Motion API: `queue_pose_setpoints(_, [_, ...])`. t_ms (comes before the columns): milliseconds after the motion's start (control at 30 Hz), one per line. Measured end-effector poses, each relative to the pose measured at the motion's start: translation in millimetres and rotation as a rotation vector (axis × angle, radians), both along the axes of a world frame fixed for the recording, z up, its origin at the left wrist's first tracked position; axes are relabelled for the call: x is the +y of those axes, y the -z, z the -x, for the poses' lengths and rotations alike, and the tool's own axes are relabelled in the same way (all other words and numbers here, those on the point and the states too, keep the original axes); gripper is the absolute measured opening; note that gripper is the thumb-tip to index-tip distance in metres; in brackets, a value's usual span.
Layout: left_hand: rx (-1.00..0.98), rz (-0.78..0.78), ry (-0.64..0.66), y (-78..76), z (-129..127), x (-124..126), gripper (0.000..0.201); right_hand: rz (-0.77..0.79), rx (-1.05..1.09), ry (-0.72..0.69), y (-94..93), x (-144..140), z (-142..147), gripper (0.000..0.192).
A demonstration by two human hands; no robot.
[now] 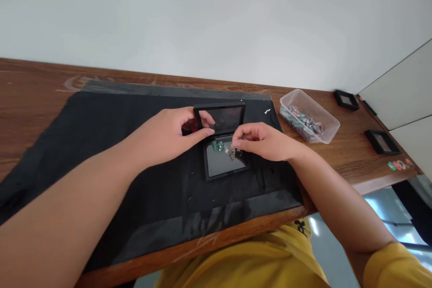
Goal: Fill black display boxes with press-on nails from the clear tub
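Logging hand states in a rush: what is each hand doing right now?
Left hand: closed on the raised lid of the black case.
Right hand: fingertips pinched over the small pieces in the case; whether it grips one cannot be told.

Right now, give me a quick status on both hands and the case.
Left hand holding case lid open. Right hand pinching small piece over case base. Nothing blocking.

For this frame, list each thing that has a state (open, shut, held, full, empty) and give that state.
Small black hinged display case: open, lid raised.
Left hand: gripping the lid's left edge.
Right hand: fingertips pinched over small pieces in the case.
Clear plastic tub: uncovered, partly filled with greenish pieces.
Two black frames at the wooden table's right end: lying flat, untouched.
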State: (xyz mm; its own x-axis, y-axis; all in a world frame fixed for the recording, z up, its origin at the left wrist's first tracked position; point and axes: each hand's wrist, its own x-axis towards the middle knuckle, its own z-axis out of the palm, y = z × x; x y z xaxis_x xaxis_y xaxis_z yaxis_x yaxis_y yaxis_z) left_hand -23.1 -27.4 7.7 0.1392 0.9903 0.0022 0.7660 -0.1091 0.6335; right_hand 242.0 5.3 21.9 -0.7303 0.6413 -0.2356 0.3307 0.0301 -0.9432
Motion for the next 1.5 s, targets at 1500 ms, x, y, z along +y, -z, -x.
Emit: queue_pose_setpoints(1500, [-0.071, 0.048, -0.015, 3.5, 2.1, 2.1, 0.057, 0.440, 0.544, -0.106, -49.7, -35.7, -10.0, 0.028])
